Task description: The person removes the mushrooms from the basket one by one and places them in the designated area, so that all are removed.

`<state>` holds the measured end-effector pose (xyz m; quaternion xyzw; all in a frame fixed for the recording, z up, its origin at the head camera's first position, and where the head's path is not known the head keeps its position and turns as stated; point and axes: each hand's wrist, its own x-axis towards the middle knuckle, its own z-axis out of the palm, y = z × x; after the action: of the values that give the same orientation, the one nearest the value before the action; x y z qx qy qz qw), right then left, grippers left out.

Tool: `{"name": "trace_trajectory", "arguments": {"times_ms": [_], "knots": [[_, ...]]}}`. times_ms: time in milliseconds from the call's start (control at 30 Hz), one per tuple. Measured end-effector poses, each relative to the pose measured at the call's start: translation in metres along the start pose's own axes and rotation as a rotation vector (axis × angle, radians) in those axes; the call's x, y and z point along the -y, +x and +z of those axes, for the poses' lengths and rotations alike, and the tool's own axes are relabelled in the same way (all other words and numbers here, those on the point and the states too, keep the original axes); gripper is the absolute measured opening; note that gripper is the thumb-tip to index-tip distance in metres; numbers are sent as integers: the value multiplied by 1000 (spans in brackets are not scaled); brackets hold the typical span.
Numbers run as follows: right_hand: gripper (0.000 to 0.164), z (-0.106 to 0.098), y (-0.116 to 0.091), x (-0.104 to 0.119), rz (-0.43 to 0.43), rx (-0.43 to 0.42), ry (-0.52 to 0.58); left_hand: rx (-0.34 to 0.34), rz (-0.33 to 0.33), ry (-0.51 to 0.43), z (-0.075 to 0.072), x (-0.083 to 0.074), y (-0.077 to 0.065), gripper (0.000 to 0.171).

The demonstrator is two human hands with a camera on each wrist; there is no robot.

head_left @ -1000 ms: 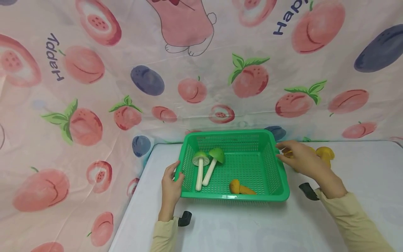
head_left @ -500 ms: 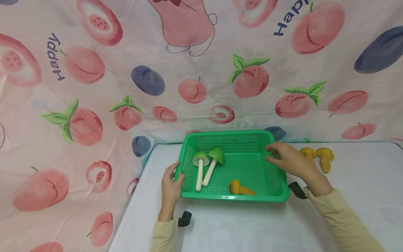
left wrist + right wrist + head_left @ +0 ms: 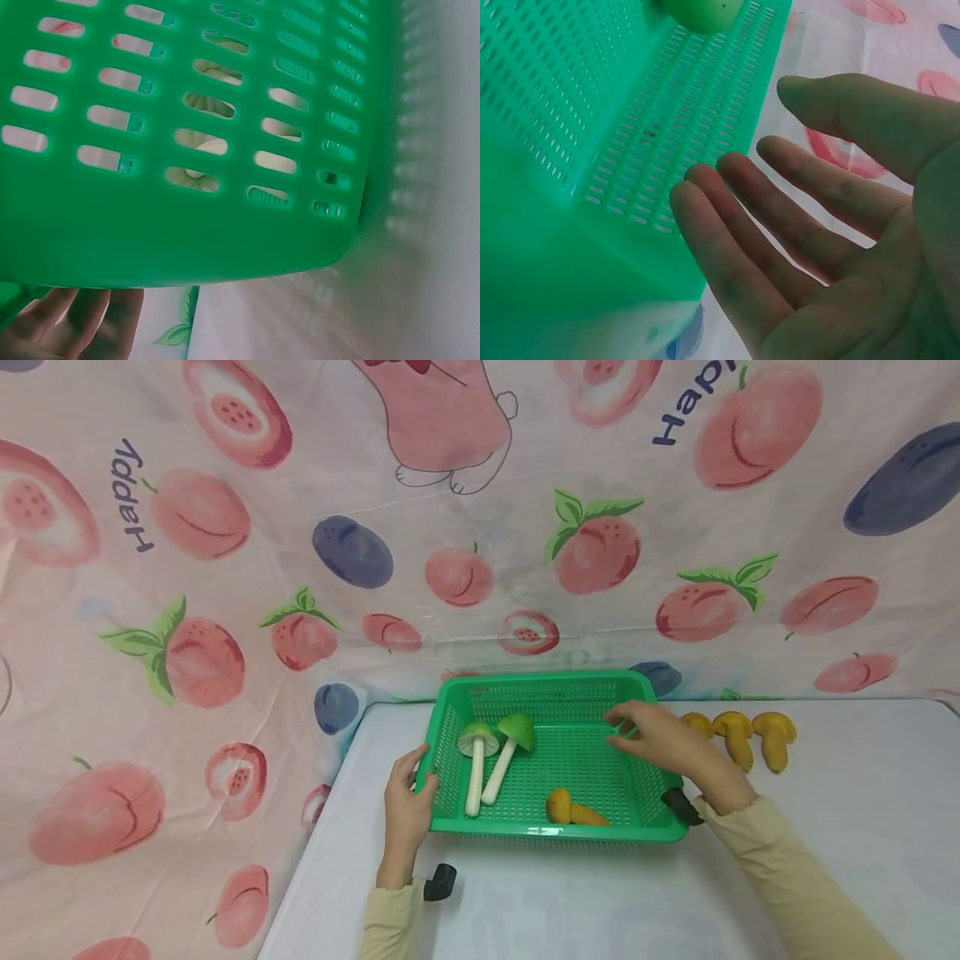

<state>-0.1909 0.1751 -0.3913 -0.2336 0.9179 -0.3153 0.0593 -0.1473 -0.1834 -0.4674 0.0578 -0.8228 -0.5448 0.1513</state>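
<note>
A green slotted plastic basket [image 3: 555, 832] stands on the white table, and my left hand [image 3: 407, 802] grips its left rim. In the left wrist view, fingers [image 3: 112, 322] of that hand show at the rim against the slotted wall. Two toy mushrooms with green caps [image 3: 517, 731] and white stems lie in the left part of the basket. A yellow-brown toy mushroom [image 3: 561, 806] lies near its front wall. My right hand [image 3: 660, 739] reaches over the basket's right side, holding nothing, with its fingers [image 3: 739, 255] spread and slightly bent in the right wrist view.
Three yellow-brown mushrooms [image 3: 735, 727] lie in a row on the table [image 3: 585, 902], right of the basket. The leftmost is partly hidden by my right hand. A fruit-printed cloth [image 3: 480, 527] hangs behind the table and along its left side.
My right hand has moved left from the yellow mushrooms beside the basket to over its right side, uncovering those mushrooms. The left hand stays at the rim.
</note>
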Motion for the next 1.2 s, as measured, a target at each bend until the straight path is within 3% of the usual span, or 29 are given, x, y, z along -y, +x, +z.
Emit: {"name": "trace_trajectory", "arguments": {"times_ms": [800,1200], "knots": [[36,29,34,-1,-69,205,75,7,6,34,-2,-1,2,44],[40,43,38,-2,-97,273,104,8,-3,27,-1,-4,1,45]]}}
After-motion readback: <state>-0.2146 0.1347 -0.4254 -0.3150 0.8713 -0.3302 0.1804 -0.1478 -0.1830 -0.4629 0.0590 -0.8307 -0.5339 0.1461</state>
